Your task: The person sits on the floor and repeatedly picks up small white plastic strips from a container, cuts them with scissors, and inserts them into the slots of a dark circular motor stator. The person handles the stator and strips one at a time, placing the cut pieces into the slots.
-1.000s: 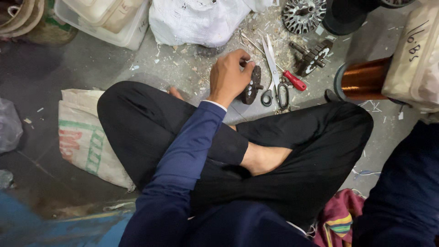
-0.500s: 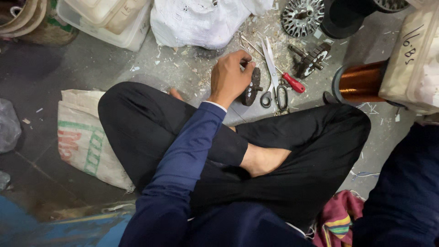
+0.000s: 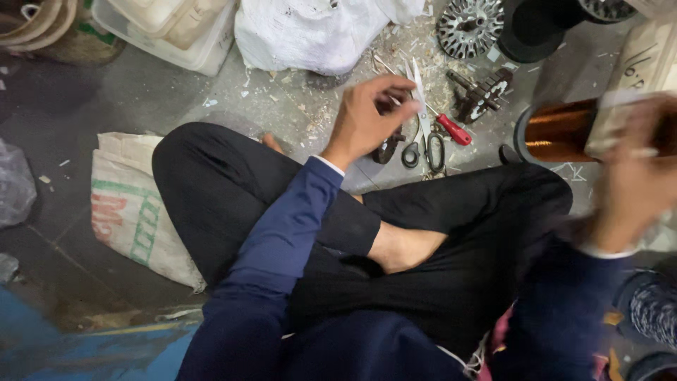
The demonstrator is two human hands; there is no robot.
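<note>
At two o'clock our blurred right hand (image 3: 635, 176) rises near the copper wire spool (image 3: 557, 130), grip unclear. Our left hand (image 3: 367, 116) pinches something small, perhaps wire, above the scissors (image 3: 423, 134) at twelve.

Left hand (image 3: 363, 120) lifted off the dark tool (image 3: 386, 149), fingers pinched; blurred right hand (image 3: 631, 183) now entered at right edge.

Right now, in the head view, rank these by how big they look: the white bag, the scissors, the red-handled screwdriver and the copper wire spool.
1. white bag, cut off by the frame's top edge
2. copper wire spool, partly behind the blurred right hand
3. scissors
4. red-handled screwdriver, only slightly smaller than the scissors
</note>
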